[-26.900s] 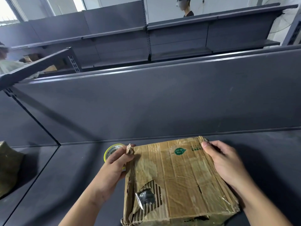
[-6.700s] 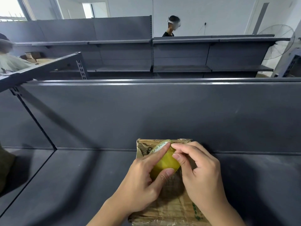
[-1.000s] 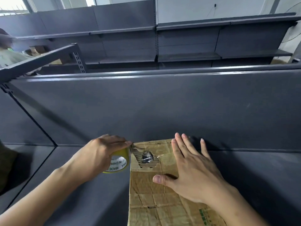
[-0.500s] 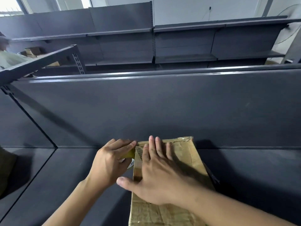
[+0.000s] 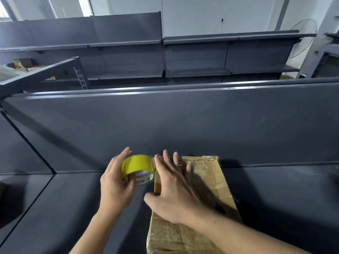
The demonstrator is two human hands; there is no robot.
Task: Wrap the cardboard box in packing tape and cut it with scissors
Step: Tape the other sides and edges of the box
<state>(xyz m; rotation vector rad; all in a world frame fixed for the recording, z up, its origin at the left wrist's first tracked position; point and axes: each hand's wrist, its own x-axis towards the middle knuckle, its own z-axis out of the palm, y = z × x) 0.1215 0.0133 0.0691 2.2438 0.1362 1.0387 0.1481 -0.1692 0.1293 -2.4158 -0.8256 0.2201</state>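
Note:
A worn brown cardboard box (image 5: 207, 173) with old tape on it lies on the dark grey shelf (image 5: 55, 208), its far end against the back panel. My right hand (image 5: 174, 186) lies flat on the box's top near its left edge, fingers spread. My left hand (image 5: 117, 184) grips a yellow roll of packing tape (image 5: 136, 167) just left of the box's far left corner. The roll touches or nearly touches the box edge. No scissors are visible.
The grey back panel (image 5: 183, 121) rises right behind the box. A seam (image 5: 27, 204) splits the shelf on the left. More grey shelving (image 5: 183, 57) stands beyond, with a fan (image 5: 302, 37) at the far right.
My left hand has lifted the tape roll up beside the box's far left corner, so its yellow face now shows. My right hand stays flat on the box top.

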